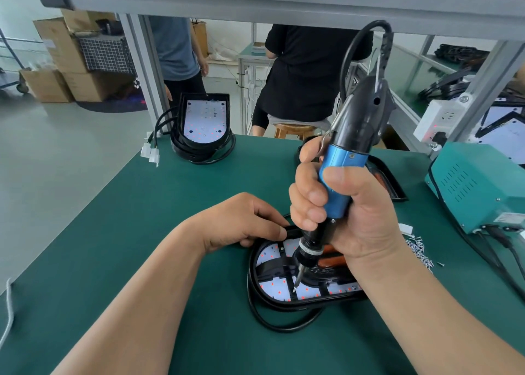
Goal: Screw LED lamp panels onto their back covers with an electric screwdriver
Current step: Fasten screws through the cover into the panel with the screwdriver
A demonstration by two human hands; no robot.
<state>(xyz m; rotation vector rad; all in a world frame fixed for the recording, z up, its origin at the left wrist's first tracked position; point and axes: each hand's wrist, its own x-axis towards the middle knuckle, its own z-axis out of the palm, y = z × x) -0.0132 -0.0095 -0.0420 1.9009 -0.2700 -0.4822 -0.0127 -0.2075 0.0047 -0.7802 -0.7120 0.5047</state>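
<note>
Right hand (349, 212) grips the electric screwdriver (345, 158), which is tilted near upright with its bit pointing down onto the LED panel (272, 288). Left hand (241, 221) pinches the back cover (284, 306) at its far rim, just beside the screwdriver.

The screwdriver (341, 175) is bright blue where the fingers (309, 201) of the right hand (349, 221) wrap it, black above and below them, ending in a silvery bit. Under that tip the lamp panel (277, 288) is white, dotted with small red spots and crossed by black bars. The cover (295, 305), gripped by the left hand (241, 224), is black, like the cable (284, 330) looping below it. The table mat (170, 232) under both hands is dark green. Right of the right fingers lie silvery screws (417, 246) and a teal box (477, 187) with rows of dark slots. Far beyond the left fingers, a stack of lamps (203, 124) shows black, white and red dots, with white plugs (150, 151).
</note>
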